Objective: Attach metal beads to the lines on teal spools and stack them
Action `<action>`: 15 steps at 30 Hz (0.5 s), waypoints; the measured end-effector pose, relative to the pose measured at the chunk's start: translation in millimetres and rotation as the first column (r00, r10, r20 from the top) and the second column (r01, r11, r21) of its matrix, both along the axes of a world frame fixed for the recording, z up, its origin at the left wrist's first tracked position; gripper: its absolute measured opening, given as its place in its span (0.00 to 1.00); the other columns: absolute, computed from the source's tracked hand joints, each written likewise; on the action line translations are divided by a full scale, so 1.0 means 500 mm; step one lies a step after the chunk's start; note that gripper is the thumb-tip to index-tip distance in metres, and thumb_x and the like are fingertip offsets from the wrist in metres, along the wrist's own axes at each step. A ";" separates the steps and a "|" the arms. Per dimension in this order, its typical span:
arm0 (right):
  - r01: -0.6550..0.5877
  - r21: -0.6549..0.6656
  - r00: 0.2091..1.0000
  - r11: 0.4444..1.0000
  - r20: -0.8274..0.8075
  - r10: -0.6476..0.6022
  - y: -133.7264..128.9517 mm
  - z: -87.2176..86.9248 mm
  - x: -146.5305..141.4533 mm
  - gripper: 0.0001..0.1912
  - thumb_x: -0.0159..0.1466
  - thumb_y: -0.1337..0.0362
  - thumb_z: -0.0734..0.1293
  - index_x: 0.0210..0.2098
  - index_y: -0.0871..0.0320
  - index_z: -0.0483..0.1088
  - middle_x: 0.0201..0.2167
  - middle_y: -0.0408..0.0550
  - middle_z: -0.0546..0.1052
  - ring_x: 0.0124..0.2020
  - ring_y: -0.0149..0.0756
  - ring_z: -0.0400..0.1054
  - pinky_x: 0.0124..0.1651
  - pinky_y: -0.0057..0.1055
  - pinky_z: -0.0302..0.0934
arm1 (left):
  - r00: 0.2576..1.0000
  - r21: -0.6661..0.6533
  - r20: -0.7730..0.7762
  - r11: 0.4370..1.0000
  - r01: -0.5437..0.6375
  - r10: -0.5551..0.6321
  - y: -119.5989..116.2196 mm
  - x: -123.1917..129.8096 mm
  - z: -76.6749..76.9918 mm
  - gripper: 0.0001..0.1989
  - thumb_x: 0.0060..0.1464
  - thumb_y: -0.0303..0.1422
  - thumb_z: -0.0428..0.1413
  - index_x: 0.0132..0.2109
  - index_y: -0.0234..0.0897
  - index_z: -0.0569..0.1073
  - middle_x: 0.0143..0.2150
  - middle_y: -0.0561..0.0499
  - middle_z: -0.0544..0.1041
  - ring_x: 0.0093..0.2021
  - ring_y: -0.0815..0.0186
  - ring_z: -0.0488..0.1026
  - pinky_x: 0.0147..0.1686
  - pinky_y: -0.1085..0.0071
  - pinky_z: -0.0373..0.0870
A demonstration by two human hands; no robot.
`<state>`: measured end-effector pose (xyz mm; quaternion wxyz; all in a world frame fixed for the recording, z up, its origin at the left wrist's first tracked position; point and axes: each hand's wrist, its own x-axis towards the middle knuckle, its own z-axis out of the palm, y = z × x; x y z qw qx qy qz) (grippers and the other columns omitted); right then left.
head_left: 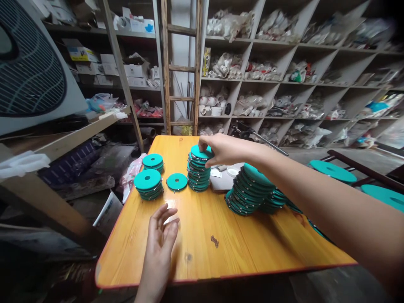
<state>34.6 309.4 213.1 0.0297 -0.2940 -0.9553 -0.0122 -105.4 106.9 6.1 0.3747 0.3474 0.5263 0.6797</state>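
Note:
My right hand (221, 149) reaches across to a tall stack of green discs (198, 174), each with a hole in its centre and dark, white-dotted edges. Its fingers pinch the top green disc (197, 150), one fingertip near the centre hole and the thumb at the rim. Nearer the front, my left hand (160, 235) hovers over the table with loosely curled fingers apart and nothing in them. A single green disc (177, 182) lies flat beyond it. Two shorter stacks of discs, a front one (147, 185) and a back one (153, 162), stand to the left.
A leaning stack of discs (248, 191) stands right of centre on the yellow wooden table (202, 261), beside a grey flat object (221, 183). A small brown chain-like piece (214, 241) lies near the front. Behind are a wooden ladder (181, 67) and shelves (274, 82) with bagged parts.

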 end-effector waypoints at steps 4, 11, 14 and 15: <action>-0.015 -0.048 1.000 0.999 -0.020 0.014 0.008 -0.003 0.003 0.21 0.53 0.60 0.73 0.43 0.59 0.65 0.34 0.45 0.72 0.29 0.30 0.61 0.30 0.27 0.50 | 1.000 -0.006 0.014 1.000 0.014 -0.014 -0.001 -0.001 -0.001 0.21 0.61 0.45 0.55 0.58 0.47 0.62 0.57 0.47 0.68 0.54 0.60 0.69 0.57 0.58 0.62; -0.028 -0.091 0.999 0.995 -0.036 0.024 0.008 0.012 0.012 0.18 0.55 0.59 0.73 0.43 0.57 0.68 0.35 0.45 0.73 0.30 0.29 0.63 0.29 0.26 0.52 | 1.000 -0.004 0.027 1.000 0.009 -0.009 -0.002 -0.002 -0.004 0.23 0.60 0.46 0.55 0.58 0.46 0.61 0.57 0.45 0.68 0.54 0.59 0.69 0.57 0.58 0.62; 0.008 -0.035 0.995 0.999 -0.095 -0.011 0.000 0.019 0.003 0.19 0.57 0.56 0.72 0.44 0.58 0.68 0.39 0.48 0.74 0.35 0.33 0.65 0.33 0.27 0.54 | 1.000 -0.008 0.025 1.000 0.014 -0.014 -0.001 -0.001 -0.003 0.24 0.60 0.46 0.55 0.59 0.45 0.61 0.57 0.45 0.68 0.54 0.59 0.69 0.56 0.58 0.63; 0.024 -0.013 0.993 1.000 -0.119 -0.026 -0.003 0.020 -0.002 0.19 0.58 0.55 0.71 0.45 0.59 0.68 0.40 0.50 0.73 0.37 0.34 0.65 0.34 0.28 0.55 | 1.000 -0.015 0.025 1.000 0.015 -0.015 -0.001 -0.001 -0.002 0.24 0.60 0.46 0.55 0.59 0.46 0.61 0.57 0.45 0.68 0.53 0.59 0.69 0.56 0.59 0.63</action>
